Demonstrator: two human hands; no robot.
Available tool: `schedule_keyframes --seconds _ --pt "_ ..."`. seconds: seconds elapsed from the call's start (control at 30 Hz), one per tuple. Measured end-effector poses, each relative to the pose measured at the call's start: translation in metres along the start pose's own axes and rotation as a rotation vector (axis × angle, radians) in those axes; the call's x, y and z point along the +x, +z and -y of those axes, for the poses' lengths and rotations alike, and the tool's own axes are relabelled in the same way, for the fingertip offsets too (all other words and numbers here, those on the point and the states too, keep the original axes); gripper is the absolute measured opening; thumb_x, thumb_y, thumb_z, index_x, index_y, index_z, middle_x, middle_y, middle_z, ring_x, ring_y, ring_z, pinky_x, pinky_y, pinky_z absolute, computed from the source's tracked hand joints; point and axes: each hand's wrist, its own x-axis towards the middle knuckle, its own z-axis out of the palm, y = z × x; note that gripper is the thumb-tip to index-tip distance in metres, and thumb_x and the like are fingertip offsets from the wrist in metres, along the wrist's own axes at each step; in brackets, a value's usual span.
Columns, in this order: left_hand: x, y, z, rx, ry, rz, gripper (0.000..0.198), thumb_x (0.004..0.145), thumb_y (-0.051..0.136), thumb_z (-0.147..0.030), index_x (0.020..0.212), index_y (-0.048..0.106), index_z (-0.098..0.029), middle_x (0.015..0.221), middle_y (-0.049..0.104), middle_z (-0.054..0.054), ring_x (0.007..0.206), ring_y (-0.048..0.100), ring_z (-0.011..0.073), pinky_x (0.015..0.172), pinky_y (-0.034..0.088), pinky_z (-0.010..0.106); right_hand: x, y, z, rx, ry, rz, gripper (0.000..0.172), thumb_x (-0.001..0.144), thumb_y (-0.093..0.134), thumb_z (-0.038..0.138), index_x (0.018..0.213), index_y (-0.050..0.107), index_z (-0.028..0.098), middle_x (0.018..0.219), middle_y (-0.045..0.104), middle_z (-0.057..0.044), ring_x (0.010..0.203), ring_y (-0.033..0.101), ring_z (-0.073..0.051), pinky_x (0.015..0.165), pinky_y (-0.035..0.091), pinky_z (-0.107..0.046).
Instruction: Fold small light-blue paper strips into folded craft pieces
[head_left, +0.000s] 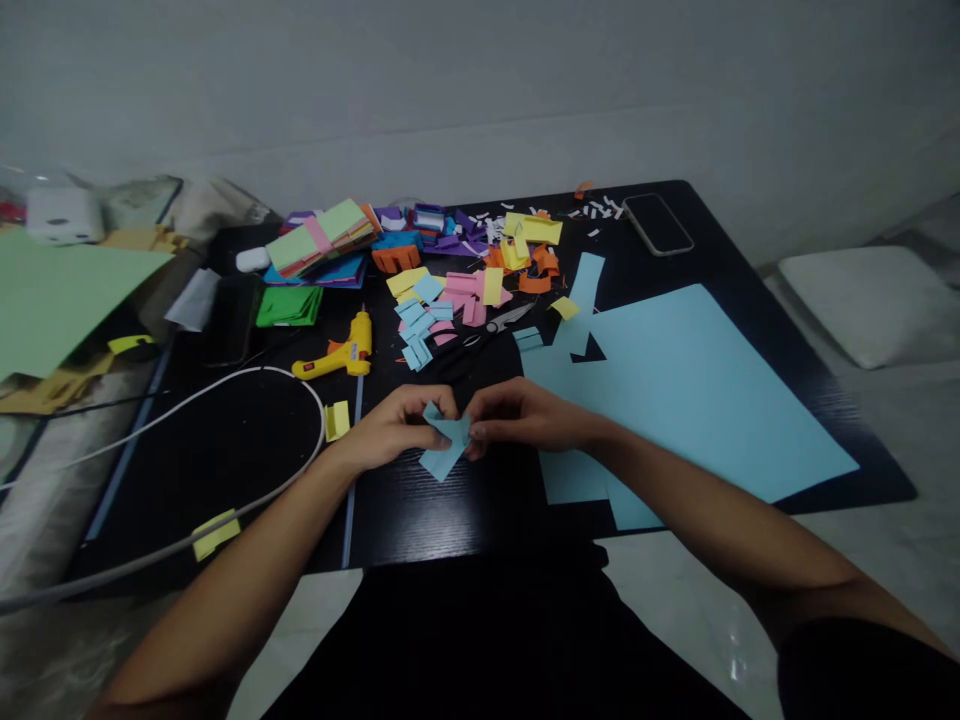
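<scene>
Both hands meet over the near middle of a black table (pixel 420 510). My left hand (pixel 397 425) and my right hand (pixel 521 415) pinch a small light-blue paper piece (pixel 446 445) between their fingertips, fingers closed on it. The piece looks folded, with a corner pointing down toward me. Just right of my hands lies a large light-blue paper sheet (pixel 697 390) with parts cut out of it.
Black scissors (pixel 487 335) and a yellow glue gun (pixel 341 355) lie beyond my hands. Several small coloured paper pieces (pixel 450 290) and folded stacks (pixel 322 240) cover the far side. A phone (pixel 658 223) is at the far right, a white cable (pixel 225 385) loops at the left, and a green sheet (pixel 52 290) overhangs the left.
</scene>
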Motion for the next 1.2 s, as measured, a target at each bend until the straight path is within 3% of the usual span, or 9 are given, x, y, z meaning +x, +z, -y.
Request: schedule_keyframes --seconds 0.33,0.5,0.6,0.77,0.93,1.2 --pt "0.003 0.001 -0.003 0.033 0.022 0.025 0.017 0.07 0.075 -0.017 0.072 0.059 -0.015 0.064 0.057 -0.004 0.058 0.048 0.0086 0.056 0.036 0.021 -0.001 0.003 0.0 -0.084 -0.028 -0.024 0.02 0.086 0.084 0.022 0.103 0.074 0.015 0.092 0.077 -0.002 0.087 0.073 -0.013 0.086 0.058 -0.03" --pt "0.002 0.002 -0.009 0.063 0.009 0.063 0.02 0.07 0.076 -0.018 0.069 0.056 -0.016 0.062 0.056 -0.004 0.055 0.048 0.0083 0.054 0.037 0.02 -0.002 0.005 0.002 -0.15 -0.044 -0.013 0.015 0.088 0.082 0.023 0.098 0.075 0.016 0.088 0.075 -0.001 0.083 0.07 -0.012 0.081 0.056 -0.027" --pt "0.0 0.002 -0.01 0.102 0.044 0.028 0.02 0.073 0.075 -0.021 0.072 0.056 -0.016 0.063 0.055 -0.004 0.056 0.048 0.0082 0.054 0.039 0.02 -0.002 0.007 0.002 -0.183 -0.056 -0.084 0.018 0.086 0.084 0.029 0.095 0.073 0.016 0.081 0.073 0.001 0.074 0.067 -0.011 0.071 0.053 -0.025" --pt "-0.006 0.006 -0.011 0.327 0.205 -0.086 0.012 0.087 0.071 -0.026 0.087 0.065 -0.016 0.072 0.062 -0.002 0.062 0.055 0.0099 0.057 0.044 0.021 -0.002 0.01 -0.001 -0.403 -0.159 -0.291 0.029 0.081 0.088 0.037 0.09 0.069 0.017 0.071 0.066 0.003 0.061 0.058 -0.01 0.058 0.046 -0.022" --pt "-0.012 0.011 -0.011 0.67 0.479 -0.222 0.011 0.087 0.073 -0.016 0.098 0.07 -0.017 0.09 0.073 0.004 0.08 0.067 0.0141 0.077 0.053 0.026 -0.004 0.012 0.001 -0.675 -0.323 -0.405 0.017 0.089 0.079 0.029 0.095 0.068 0.017 0.068 0.063 0.004 0.059 0.055 -0.009 0.059 0.045 -0.022" --pt "-0.014 0.014 -0.008 0.757 0.586 -0.302 0.012 0.087 0.074 -0.016 0.097 0.068 -0.019 0.089 0.074 0.003 0.078 0.07 0.0146 0.074 0.056 0.026 -0.007 0.012 -0.004 -0.85 -0.409 -0.467 0.015 0.089 0.074 0.021 0.1 0.064 0.021 0.076 0.068 0.002 0.061 0.059 -0.01 0.062 0.048 -0.024"
